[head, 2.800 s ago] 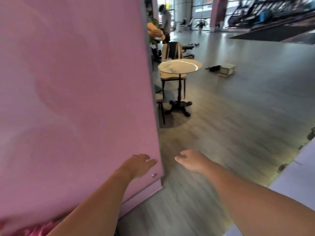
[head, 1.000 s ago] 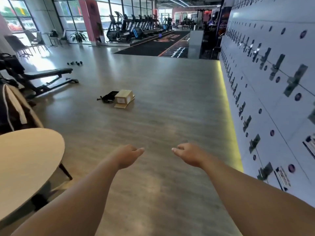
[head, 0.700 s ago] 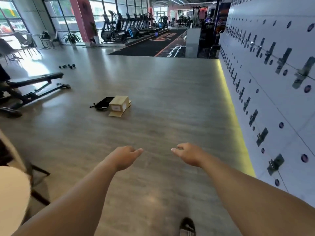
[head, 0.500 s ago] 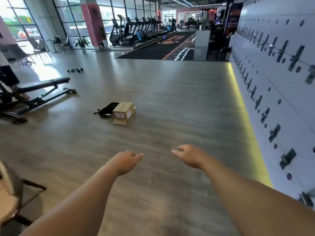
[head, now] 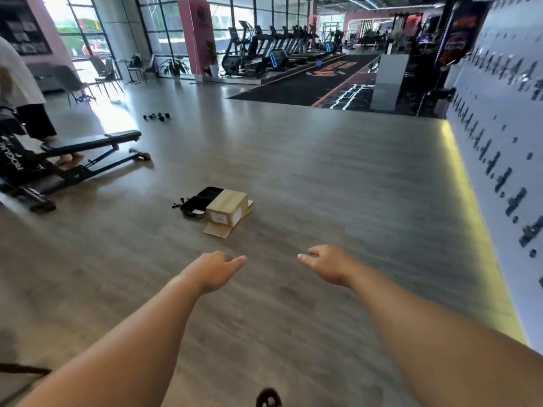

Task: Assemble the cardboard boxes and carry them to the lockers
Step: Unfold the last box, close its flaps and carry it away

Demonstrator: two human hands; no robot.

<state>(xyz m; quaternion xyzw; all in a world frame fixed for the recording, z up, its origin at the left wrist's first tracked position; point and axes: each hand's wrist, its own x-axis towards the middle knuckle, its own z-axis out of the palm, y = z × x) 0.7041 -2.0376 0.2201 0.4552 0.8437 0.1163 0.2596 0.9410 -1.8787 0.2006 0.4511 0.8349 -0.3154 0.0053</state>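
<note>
Fingers loosely curled on both the left hand (head: 216,267) and the right hand (head: 326,262), thumbs pointing toward each other, nothing held, both arms stretched forward above a grey wood-look floor (head: 338,177). Wide gym hall: weight bench (head: 88,154) at left, small dumbbells (head: 157,116) farther back, treadmills (head: 273,51) along tall windows, white lockers (head: 505,121) down the right side with a yellow light strip at their foot. Cardboard box (head: 227,208) on the floor ahead, well apart from both hands, resting on a flat cardboard sheet (head: 216,230), touching an open black case (head: 195,202) on its left.
</note>
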